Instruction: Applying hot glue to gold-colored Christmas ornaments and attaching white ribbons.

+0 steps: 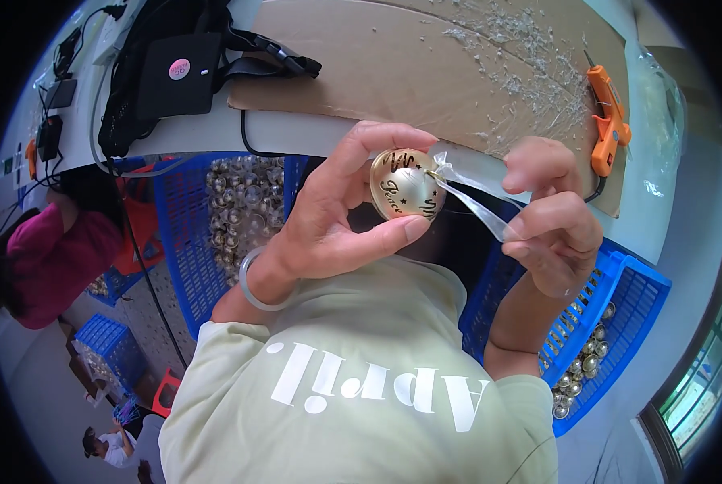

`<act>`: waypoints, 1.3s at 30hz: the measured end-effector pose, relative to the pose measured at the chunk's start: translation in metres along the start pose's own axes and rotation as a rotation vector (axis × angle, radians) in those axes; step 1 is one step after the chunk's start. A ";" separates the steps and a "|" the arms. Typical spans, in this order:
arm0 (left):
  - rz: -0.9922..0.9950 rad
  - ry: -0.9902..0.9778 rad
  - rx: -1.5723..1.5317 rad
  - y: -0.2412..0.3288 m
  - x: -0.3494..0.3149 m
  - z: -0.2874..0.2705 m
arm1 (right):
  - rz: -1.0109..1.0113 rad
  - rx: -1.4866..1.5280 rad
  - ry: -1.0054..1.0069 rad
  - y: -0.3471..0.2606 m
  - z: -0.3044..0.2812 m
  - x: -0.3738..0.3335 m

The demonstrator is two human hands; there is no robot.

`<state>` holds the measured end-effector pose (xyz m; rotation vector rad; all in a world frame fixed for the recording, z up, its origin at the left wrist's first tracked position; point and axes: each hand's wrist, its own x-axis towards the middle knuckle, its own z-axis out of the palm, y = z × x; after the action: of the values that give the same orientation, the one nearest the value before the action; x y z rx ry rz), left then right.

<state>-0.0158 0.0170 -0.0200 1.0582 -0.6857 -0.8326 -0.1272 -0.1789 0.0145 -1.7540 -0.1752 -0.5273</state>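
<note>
A round gold Christmas bauble (401,184) with black lettering and small stars sits between the thumb and fingers of my left hand (337,189). A white ribbon loop (478,211) is attached at the bauble's gold top fitting, which faces right. My right hand (554,214) pinches the far end of this ribbon between thumb and finger and holds it stretched away from the bauble. Both hands are raised in front of my chest, near the table's edge.
Cardboard (361,73) strewn with glue strands covers the table. An orange glue gun (609,121) lies at its right, a black bag (175,77) at its left. Blue baskets (179,242) of shiny baubles flank me. Another person (50,250) is at the left, one farther off.
</note>
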 end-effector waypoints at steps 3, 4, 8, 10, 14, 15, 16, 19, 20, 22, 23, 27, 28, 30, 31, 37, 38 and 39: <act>0.009 -0.019 0.013 -0.002 0.000 0.000 | -0.087 0.101 -0.038 0.005 -0.008 0.004; 0.037 -0.022 0.065 -0.003 0.001 0.001 | -0.082 0.102 -0.045 0.007 -0.010 0.005; 0.080 -0.053 0.231 -0.002 0.001 -0.001 | -0.081 0.189 -0.104 0.012 -0.016 0.005; 0.064 -0.085 0.328 0.000 0.000 -0.002 | -0.082 0.224 -0.139 0.014 -0.017 0.006; 0.075 -0.060 0.337 -0.001 0.001 0.002 | -0.049 0.266 -0.149 0.013 -0.017 0.005; 0.074 -0.062 0.336 -0.002 0.001 0.004 | -0.032 0.276 -0.145 0.013 -0.017 0.005; 0.110 -0.042 0.336 -0.004 0.002 0.006 | -0.031 0.276 -0.142 0.013 -0.017 0.005; 0.179 0.000 0.334 -0.006 0.004 0.006 | -0.026 0.290 -0.172 0.012 -0.017 0.005; 0.210 -0.056 0.416 -0.005 0.006 0.002 | -0.018 0.289 -0.171 0.012 -0.017 0.005; 0.265 -0.171 0.585 -0.004 0.009 -0.004 | -0.046 0.290 -0.212 0.013 -0.019 0.006; 0.270 -0.169 0.580 -0.003 0.009 -0.002 | -0.061 0.290 -0.231 0.012 -0.020 0.007; 0.140 -0.106 0.464 -0.003 0.006 0.001 | -0.044 0.200 -0.286 0.012 -0.022 0.006; 0.145 -0.121 0.468 -0.004 0.007 0.001 | -0.037 0.197 -0.286 0.012 -0.022 0.006; 0.153 -0.152 0.476 -0.005 0.007 0.000 | -0.053 0.289 -0.243 0.015 -0.021 0.007; 0.151 -0.153 0.475 -0.005 0.007 0.001 | -0.063 0.337 -0.215 0.015 -0.020 0.006; 0.076 -0.124 0.280 -0.009 0.003 0.006 | 0.113 0.329 -0.001 0.016 -0.011 0.003; 0.061 -0.132 0.229 -0.009 0.003 0.007 | 0.163 0.287 0.023 0.017 -0.009 0.004; 0.075 -0.128 0.249 -0.009 0.003 0.007 | 0.213 0.246 0.047 0.018 -0.007 0.004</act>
<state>-0.0219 0.0092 -0.0257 1.2008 -0.9504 -0.7682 -0.1183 -0.1906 0.0016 -1.4980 -0.0183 -0.3745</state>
